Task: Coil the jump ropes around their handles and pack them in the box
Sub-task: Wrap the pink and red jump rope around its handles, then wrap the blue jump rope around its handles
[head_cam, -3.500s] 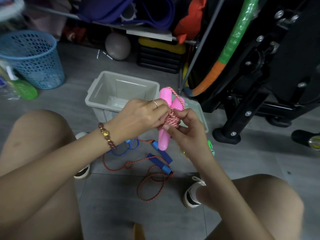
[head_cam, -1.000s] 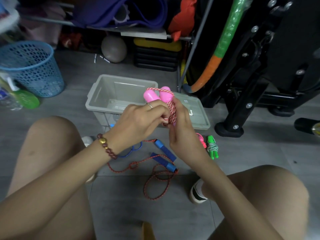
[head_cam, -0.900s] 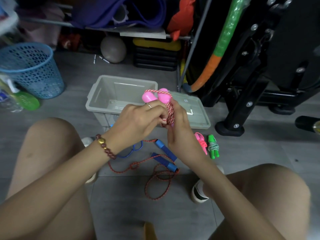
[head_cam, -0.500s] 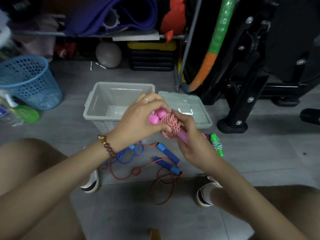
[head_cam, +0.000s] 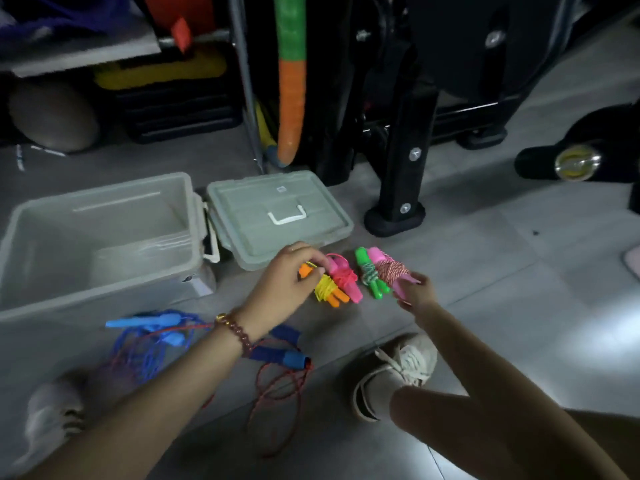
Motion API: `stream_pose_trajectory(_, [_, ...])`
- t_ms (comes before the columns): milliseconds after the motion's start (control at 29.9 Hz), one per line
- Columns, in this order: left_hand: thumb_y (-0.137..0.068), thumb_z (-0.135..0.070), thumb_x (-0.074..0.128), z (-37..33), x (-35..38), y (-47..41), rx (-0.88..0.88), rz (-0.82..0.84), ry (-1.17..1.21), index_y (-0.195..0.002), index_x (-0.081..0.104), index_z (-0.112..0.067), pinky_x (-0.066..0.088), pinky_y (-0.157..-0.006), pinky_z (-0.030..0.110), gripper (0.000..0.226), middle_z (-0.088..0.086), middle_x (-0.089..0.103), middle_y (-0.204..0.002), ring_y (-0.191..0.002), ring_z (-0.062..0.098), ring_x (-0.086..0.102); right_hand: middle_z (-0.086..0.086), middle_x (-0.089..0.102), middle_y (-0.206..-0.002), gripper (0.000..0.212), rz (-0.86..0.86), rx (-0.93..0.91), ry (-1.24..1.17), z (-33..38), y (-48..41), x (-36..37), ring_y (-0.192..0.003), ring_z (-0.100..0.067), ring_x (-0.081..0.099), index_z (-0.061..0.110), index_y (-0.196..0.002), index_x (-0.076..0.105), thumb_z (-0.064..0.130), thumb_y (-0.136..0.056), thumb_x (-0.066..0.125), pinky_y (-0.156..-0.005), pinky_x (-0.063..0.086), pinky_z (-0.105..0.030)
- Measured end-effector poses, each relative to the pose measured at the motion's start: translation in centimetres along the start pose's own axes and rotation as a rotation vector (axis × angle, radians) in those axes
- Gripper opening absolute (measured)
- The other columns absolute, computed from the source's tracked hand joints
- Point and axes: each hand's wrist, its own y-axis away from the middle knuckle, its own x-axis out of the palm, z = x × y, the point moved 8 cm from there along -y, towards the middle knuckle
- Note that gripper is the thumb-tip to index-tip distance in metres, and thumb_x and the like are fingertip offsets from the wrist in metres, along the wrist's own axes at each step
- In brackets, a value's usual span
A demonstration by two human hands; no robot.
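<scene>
Grey floor; striped-rope bundle points far-left.

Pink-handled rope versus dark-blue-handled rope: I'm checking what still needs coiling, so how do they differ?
The pink-handled rope has its red-and-white cord wound tightly round both handles; the dark-blue-handled rope has its red cord sprawled loose. The right hand holds the pink-handled one; no hand touches the blue one. Both lie on the floor, outside the box.
</scene>
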Motion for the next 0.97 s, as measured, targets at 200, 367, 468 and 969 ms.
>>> stream_pose_trajectory(200, [-0.081, -0.012, 0.052, 4.3, 3.2, -1.8, -0.086, 0.026, 0.096, -0.082, 0.062, -0.029, 0.039, -0.075, 0.007, 0.019, -0.007, 0.065, -0.091, -0.088, -0.001, 0.058, -0.025, 0.051, -0.101, 0.03, -0.162, -0.18, 0.066, -1.1, -8.2, -0.3, -0.089, -0.028, 0.052, 0.012, -0.075, 0.037, 0.014, -0.099, 0.019, -0.074, 0.042, -0.026])
stream_pose_trajectory(367, [-0.08, -0.02, 0.051, 7.5, 4.3, -1.0, -0.161, 0.095, 0.114, -0.083, 0.065, -0.023, 0.041, -0.081, 0.009, 0.014, -0.008, 0.067, -0.088, -0.088, -0.003, 0.06, -0.009, 0.046, -0.095, 0.019, -0.232, -0.228, 0.197, -2.5, -11.4, -0.6, -0.078, -0.016, 0.047, 0.01, -0.094, 0.046, -0.003, -0.097, 0.032, -0.059, 0.043, -0.014])
stream_pose_trajectory(468, [-0.079, -0.031, 0.051, 8.8, 4.5, -0.7, -0.175, 0.104, 0.105, -0.083, 0.065, -0.027, 0.042, -0.084, 0.016, 0.015, -0.018, 0.066, -0.093, -0.091, -0.001, 0.06, -0.015, 0.054, -0.106, 0.029, -0.126, -0.245, 0.35, -4.0, -12.7, -0.3, -0.099, -0.026, 0.054, -0.003, -0.118, 0.052, -0.007, -0.09, 0.045, -0.07, 0.042, -0.021])
stream_pose_trajectory(969, [-0.086, 0.004, 0.054, 14.8, -4.2, 11.1, -0.354, -0.04, 0.054, -0.08, 0.06, -0.032, 0.04, -0.076, 0.005, 0.036, -0.029, 0.064, -0.085, -0.085, -0.01, 0.057, -0.013, 0.061, -0.089, 0.025, 0.538, -0.631, 0.608, -7.3, 5.0, 19.3, -0.085, -0.014, 0.057, -0.009, -0.09, 0.064, -0.02, -0.082, 0.044, -0.076, 0.04, -0.01])
